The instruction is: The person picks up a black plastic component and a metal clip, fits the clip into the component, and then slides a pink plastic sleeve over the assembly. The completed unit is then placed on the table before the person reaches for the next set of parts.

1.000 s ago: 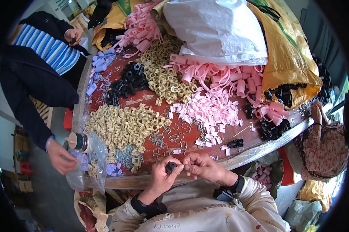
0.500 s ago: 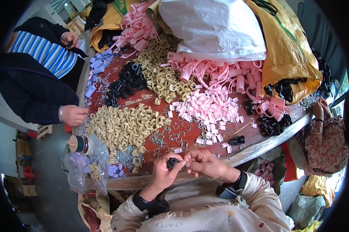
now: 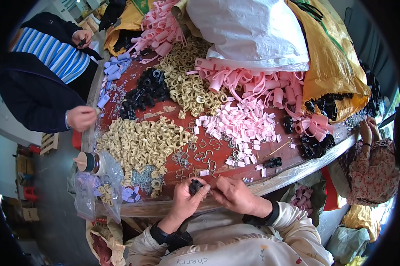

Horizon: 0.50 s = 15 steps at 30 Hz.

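At the near edge of the table, my left hand (image 3: 185, 202) is closed around a small black tubular plastic part (image 3: 195, 186), its end facing up. My right hand (image 3: 239, 197) is pinched beside it, fingertips close to the part; whatever they grip is too small or hidden to tell. Just beyond my hands lie loose bent metal wire clips (image 3: 204, 156). A heap of beige plastic clips (image 3: 140, 144) spreads to the left, and small pale-pink pieces (image 3: 240, 122) are piled ahead. Another black part (image 3: 272, 162) lies on its side to the right.
A lidded jar (image 3: 90, 162) and clear plastic bags (image 3: 85, 199) sit at the left corner. Large white (image 3: 253, 33) and yellow (image 3: 337, 62) sacks stand at the back, with pink straps (image 3: 253, 82) before them. People work at the left (image 3: 36, 88) and right (image 3: 372, 170).
My right hand has turned, its fingers curling down more beside the black part. The left person's near hand has lifted slightly from the beige heap, with a small beige piece in it.
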{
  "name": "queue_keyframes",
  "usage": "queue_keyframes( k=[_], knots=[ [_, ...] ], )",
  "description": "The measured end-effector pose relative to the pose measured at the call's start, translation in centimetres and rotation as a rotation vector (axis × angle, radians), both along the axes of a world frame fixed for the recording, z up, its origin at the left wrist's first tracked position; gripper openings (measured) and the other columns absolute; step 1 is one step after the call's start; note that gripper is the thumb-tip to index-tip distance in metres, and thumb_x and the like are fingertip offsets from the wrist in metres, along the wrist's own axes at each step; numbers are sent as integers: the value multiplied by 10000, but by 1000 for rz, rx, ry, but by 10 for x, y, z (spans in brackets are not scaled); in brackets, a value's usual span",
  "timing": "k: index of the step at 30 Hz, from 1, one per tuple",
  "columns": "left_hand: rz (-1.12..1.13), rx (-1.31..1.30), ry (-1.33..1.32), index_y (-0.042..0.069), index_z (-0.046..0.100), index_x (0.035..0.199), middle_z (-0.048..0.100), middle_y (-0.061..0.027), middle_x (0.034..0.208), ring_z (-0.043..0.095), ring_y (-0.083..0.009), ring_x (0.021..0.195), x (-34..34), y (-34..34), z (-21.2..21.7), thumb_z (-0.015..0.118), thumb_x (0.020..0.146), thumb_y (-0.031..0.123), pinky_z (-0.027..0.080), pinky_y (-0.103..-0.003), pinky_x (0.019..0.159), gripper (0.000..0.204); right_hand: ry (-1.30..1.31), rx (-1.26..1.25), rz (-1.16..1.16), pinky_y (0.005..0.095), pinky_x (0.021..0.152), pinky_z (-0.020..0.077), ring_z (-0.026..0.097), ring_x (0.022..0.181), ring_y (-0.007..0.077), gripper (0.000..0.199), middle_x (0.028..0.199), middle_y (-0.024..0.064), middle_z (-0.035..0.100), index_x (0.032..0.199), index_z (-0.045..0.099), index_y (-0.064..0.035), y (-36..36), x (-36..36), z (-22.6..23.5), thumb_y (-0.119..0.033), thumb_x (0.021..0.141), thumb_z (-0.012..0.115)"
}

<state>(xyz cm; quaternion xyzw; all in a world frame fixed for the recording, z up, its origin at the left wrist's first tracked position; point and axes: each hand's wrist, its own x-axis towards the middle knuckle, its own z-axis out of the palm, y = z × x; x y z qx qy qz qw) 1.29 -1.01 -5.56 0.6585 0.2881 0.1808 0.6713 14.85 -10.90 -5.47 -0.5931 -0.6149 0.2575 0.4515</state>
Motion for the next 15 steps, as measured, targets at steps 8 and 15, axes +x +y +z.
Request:
queue_keyframes(
  k=[8, 15],
  knots=[
    [-10, 81, -32, 3, 547, 733, 532, -20, 613, 482, -58, 530, -5, 0, -3, 571, 765, 54, 392, -191, 481, 65, 591, -221, 106, 236, 500, 404, 478, 585, 81, 146, 695, 17, 489, 869, 452, -28, 1, 1, -1, -140, 810, 524],
    [-9, 60, -55, 1, 546, 740, 526, -20, 621, 479, -59, 530, -4, -3, -3, 573, 766, 57, 389, -192, 479, 67, 985, -350, 131, 174, 503, 379, 468, 583, 39, 174, 697, -16, 511, 853, 471, -48, 0, 0, -1, -215, 824, 508]
  ],
)
